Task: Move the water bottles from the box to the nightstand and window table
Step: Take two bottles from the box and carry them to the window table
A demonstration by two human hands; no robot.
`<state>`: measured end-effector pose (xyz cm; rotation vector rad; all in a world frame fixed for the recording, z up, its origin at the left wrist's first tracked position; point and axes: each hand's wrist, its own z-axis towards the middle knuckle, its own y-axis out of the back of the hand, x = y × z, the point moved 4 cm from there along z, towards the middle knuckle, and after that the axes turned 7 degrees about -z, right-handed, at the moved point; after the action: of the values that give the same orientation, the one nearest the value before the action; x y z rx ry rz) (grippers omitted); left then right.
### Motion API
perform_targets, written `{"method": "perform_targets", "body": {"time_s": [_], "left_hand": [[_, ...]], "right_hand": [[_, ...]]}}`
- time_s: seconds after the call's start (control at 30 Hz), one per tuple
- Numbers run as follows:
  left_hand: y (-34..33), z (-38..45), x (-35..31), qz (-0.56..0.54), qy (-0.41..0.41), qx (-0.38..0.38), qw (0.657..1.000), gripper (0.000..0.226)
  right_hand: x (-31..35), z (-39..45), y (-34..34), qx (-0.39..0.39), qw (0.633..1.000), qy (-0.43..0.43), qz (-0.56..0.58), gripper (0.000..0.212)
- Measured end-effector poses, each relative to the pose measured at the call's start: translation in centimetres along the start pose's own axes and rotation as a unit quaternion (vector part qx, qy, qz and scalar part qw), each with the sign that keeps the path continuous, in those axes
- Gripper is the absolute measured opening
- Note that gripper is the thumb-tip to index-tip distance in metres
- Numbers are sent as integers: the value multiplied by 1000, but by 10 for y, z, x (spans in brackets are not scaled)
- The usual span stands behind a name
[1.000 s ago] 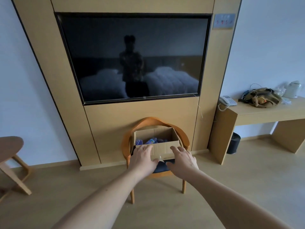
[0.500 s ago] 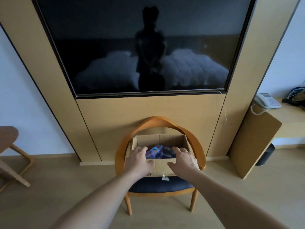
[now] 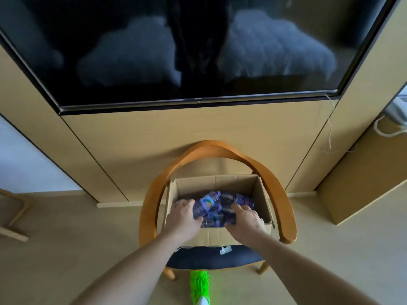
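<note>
The water bottles [image 3: 212, 206] lie in a loose heap at the bottom of the cardboard box [image 3: 217, 235], which stands on the dark seat of a wooden chair [image 3: 284, 205] under the television [image 3: 193, 47]. Both hands are inside the box. The left hand [image 3: 184, 216] rests with spread fingers on the bottles at the left, and the right hand [image 3: 247, 219] reaches in at the right. Neither grip is closed around a bottle yet.

Several things could go wrong, I think. The bottles are round and lie across each other, so one may roll away or slip when a hand takes it. Pulling hard on one could push the light box toward the seat edge. A foot in a green shoe [image 3: 199, 287] is near the chair leg and could knock it.
</note>
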<state>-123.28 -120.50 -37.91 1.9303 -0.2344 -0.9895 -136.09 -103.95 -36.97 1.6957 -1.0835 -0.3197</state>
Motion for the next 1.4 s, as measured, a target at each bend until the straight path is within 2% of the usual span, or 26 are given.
{"method": "perform_targets", "body": {"time_s": [0.23,0.4,0.57,0.67,0.83,0.93,1.03,1.23,1.4], "left_hand": [[-16,100,48,-2,31,75,997,62],[-29,153,70,-18,59,111,992,62],[-53,174,85,17,85,132,987,55],[-68,188,93,32,130,133,982,46],[-93,216,105,64,205,151,965,62],[-112,233,111,132,242,175,945,65],[-126,248,110,220,247,207,921,63],[-139,271,112,304,229,253,889,57],[-142,274,108,332,230,278,871,57]], "right_hand": [[21,87,-30,94,994,-58,-18,65],[41,137,-51,140,988,-62,-31,55],[55,164,-89,206,976,-60,-39,48],[57,179,-114,246,967,-46,-54,55],[56,204,-147,294,954,8,-65,66],[55,218,-164,342,936,60,-60,72],[50,233,-168,358,924,116,-62,74],[50,235,-176,387,906,155,-73,108],[48,221,-192,354,926,120,-51,104]]}}
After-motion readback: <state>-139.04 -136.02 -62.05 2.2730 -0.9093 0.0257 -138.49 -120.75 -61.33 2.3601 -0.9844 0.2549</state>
